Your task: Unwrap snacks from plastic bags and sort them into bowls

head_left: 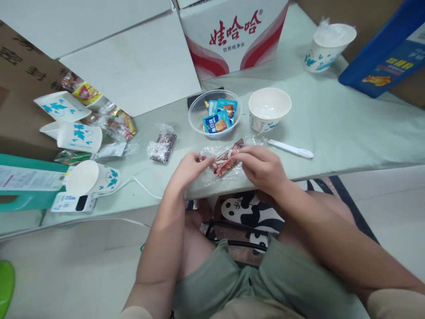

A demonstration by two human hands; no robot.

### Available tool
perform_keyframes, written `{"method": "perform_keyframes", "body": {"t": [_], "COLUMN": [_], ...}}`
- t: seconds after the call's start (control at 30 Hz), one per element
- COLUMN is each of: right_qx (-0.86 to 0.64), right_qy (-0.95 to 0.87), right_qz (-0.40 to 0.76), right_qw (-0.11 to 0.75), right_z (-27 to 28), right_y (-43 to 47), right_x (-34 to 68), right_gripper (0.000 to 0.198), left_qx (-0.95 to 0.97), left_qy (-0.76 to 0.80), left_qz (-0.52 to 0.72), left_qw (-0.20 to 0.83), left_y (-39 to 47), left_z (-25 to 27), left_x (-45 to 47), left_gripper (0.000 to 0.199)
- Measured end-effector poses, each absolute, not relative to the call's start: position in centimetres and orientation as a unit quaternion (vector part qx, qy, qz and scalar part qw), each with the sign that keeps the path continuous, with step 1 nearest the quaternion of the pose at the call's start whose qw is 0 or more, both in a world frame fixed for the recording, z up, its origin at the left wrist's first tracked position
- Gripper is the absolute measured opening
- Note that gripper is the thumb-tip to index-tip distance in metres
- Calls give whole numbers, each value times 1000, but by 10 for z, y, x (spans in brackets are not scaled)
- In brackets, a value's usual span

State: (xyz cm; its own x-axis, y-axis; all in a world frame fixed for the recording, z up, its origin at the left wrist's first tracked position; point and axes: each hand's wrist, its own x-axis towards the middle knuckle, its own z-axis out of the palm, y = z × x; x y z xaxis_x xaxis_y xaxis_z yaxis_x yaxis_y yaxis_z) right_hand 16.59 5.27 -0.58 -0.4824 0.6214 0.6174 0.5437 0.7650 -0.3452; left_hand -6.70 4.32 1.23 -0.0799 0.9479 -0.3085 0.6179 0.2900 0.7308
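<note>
Several small red snack packets [228, 160] lie bundled on a sheet of clear plastic wrap [212, 178] near the table's front edge. My left hand [191, 170] is at the left side of the bundle, its thumb and fingers closed on the wrap. From the other side, my right hand [264, 167] pinches the wrap's right side against the packets. Just behind stands a round clear plastic bowl [191, 116] holding blue cracker packets [219, 120]. Left of my hands, a dark packet bundle [163, 147] sits inside clear wrap.
A paper cup [265, 119] and a white-handled tool [292, 149] are to the right. Another cup [323, 55] holds crumpled film near a blue box [381, 57]. Several tipped cups, one cup [94, 177] nearest, lie left by a white cable [146, 188]. A white carton [232, 40] stands behind.
</note>
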Motion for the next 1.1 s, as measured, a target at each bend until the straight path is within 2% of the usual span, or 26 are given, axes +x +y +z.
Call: {"method": "perform_keyframes", "body": {"t": [0.1,0.17,0.23,0.4,0.53,0.63,0.73,0.83,0.93,1.0,1.1], "right_qx": [-268,-270,-288,-304,-316,-336,-360,-371,-380,-383,-375], "right_qy": [-912,-926,-924,-922,-923,-918,-912,-911,-906,-902,-903], "right_qz": [87,102,116,133,117,94,58,28,18,19,30], "right_qw": [299,242,222,201,183,187,186,177,186,198,207], "right_z": [-9,-11,-11,-8,-12,-14,-15,-16,-17,-17,-17], "right_y": [61,63,62,57,56,56,56,57,57,57,57], "right_x": [139,129,128,140,145,144,143,143,146,148,153], "right_gripper": [35,34,39,59,66,60,42,23,15,11,11], "left_qx": [544,509,455,342,310,315,346,414,489,486,396], "left_qy": [688,670,644,600,585,569,582,624,641,623,573], "left_qz": [191,227,275,371,378,384,363,288,205,217,306], "left_qw": [440,490,550,621,647,655,641,597,556,574,649], "left_y": [39,37,35,35,36,36,35,34,33,32,31], "left_z": [15,16,19,23,24,24,21,16,13,15,20], "left_x": [-68,-68,-68,-66,-62,-60,-62,-66,-67,-65,-59], "left_gripper": [32,26,22,33,40,47,55,36,18,17,19]}}
